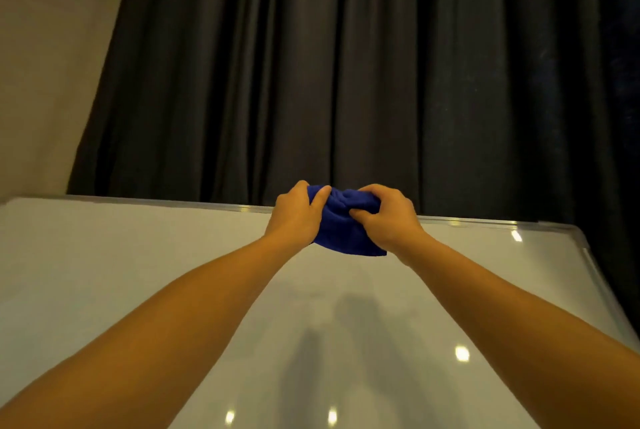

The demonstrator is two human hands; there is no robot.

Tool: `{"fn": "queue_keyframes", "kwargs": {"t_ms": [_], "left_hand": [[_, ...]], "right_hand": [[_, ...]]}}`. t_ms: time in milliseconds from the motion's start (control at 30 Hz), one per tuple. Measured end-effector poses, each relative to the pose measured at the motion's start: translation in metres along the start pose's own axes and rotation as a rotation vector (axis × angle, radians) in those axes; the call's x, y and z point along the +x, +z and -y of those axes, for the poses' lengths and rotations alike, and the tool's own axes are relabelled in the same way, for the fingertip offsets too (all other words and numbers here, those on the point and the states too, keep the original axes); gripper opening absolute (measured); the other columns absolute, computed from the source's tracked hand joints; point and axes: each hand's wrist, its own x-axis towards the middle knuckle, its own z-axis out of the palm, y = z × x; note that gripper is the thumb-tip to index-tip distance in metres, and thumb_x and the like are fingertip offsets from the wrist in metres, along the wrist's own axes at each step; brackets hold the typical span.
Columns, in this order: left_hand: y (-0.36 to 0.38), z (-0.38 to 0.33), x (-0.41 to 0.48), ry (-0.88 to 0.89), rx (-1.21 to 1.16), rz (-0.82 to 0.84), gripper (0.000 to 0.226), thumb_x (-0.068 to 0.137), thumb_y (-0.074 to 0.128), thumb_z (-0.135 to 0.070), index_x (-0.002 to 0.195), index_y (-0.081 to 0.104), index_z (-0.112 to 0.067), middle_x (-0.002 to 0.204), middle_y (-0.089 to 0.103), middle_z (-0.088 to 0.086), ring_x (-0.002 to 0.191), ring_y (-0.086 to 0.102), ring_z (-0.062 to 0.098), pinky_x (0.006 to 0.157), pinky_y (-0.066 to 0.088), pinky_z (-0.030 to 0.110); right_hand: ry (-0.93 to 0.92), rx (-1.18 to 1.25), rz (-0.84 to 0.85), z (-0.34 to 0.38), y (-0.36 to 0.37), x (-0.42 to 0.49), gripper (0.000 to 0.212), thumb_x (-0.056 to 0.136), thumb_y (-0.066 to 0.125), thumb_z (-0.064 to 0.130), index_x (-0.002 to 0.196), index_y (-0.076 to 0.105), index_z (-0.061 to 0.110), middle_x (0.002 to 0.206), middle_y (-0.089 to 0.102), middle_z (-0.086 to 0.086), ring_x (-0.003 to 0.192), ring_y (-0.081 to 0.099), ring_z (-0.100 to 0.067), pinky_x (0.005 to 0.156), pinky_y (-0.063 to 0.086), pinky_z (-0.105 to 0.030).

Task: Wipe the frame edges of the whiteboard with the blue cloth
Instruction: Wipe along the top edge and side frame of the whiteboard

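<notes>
Two bare forearms are stretched forward from the bottom corners of the view, over the glossy white face of the whiteboard [138, 272], in which ceiling lights and the arms' own shadows are mirrored. The blue cloth [346, 224] is held between both hands at the far, upper frame edge [485, 222], roughly at its middle, and is bunched there into a thick wad.

The left hand [294, 217] is wrapped around the cloth's left end, with the thumb laid over the top of the fabric and the other fingers curled out of sight behind it. The right hand [388, 217] is closed over the right end, its fingertips [356, 213] pressed into the folds from the front. The two-handed hold is judged to serve a purpose: the cloth is being gathered or folded over the thin metal rail so that top and front of the edge can be covered in one pass. Whether the fabric is actually touching the rail cannot be told, since the contact is hidden by the hands.

A dark pleated curtain [346, 64] hangs behind the board, beside a plain wall [45, 64].

No brand, label or writing can be read anywhere; the board face is blank.
</notes>
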Motion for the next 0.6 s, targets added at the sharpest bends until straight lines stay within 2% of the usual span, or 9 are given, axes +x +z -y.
{"fn": "queue_keyframes", "kwargs": {"t_ms": [100, 167, 267, 367, 500, 600], "left_hand": [[0.011, 0.029, 0.044, 0.036, 0.004, 0.039, 0.035, 0.098, 0.045, -0.052, 0.094, 0.051, -0.018, 0.090, 0.059, 0.004, 0.078, 0.057, 0.024, 0.066, 0.045, 0.035], [0.020, 0.046, 0.075, 0.035, 0.016, 0.079, 0.035, 0.097, 0.044, -0.054, 0.097, 0.051, -0.019, 0.090, 0.059, 0.003, 0.081, 0.059, 0.025, 0.069, 0.050, 0.040], [0.036, 0.069, 0.111, 0.059, 0.014, 0.133, 0.034, 0.097, 0.046, -0.053, 0.097, 0.050, -0.020, 0.088, 0.057, 0.001, 0.079, 0.058, 0.024, 0.068, 0.048, 0.038], [0.051, 0.085, 0.133, 0.083, -0.025, 0.140, 0.034, 0.096, 0.046, -0.055, 0.094, 0.049, -0.021, 0.082, 0.055, -0.001, 0.072, 0.055, 0.021, 0.063, 0.044, 0.037], [0.073, 0.100, 0.144, 0.098, -0.018, 0.155, 0.036, 0.096, 0.045, -0.055, 0.090, 0.047, -0.020, 0.079, 0.057, 0.000, 0.067, 0.054, 0.018, 0.054, 0.037, 0.035], [0.084, 0.103, 0.153, 0.071, 0.016, 0.199, 0.039, 0.097, 0.044, -0.055, 0.094, 0.048, -0.016, 0.089, 0.058, 0.004, 0.076, 0.054, 0.026, 0.064, 0.039, 0.037]], "right_hand": [[0.004, -0.089, -0.084, -0.007, 0.027, 0.032, 0.021, 0.089, 0.068, 0.013, 0.099, 0.057, 0.029, 0.090, 0.058, 0.009, 0.076, 0.053, -0.006, 0.061, 0.039, -0.014], [0.037, -0.139, -0.112, -0.014, 0.048, 0.054, 0.020, 0.090, 0.066, 0.010, 0.099, 0.059, 0.025, 0.093, 0.059, 0.005, 0.080, 0.054, -0.009, 0.060, 0.038, -0.013], [0.073, -0.228, -0.139, -0.024, 0.071, 0.082, 0.018, 0.091, 0.063, 0.007, 0.102, 0.060, 0.021, 0.095, 0.058, 0.002, 0.083, 0.053, -0.012, 0.064, 0.038, -0.017], [0.078, -0.319, -0.161, -0.034, 0.080, 0.104, 0.022, 0.090, 0.062, 0.005, 0.110, 0.061, 0.014, 0.105, 0.061, -0.005, 0.089, 0.054, -0.017, 0.074, 0.041, -0.024], [-0.007, -0.657, -0.165, -0.055, 0.096, 0.117, 0.032, 0.092, 0.058, 0.006, 0.123, 0.053, 0.011, 0.124, 0.051, -0.014, 0.109, 0.051, -0.031, 0.087, 0.044, -0.036], [-0.114, -1.105, -0.220, -0.071, 0.105, 0.114, 0.060, 0.089, 0.064, 0.019, 0.142, 0.037, 0.018, 0.145, 0.033, -0.018, 0.126, 0.034, -0.039, 0.100, 0.033, -0.049]]}}
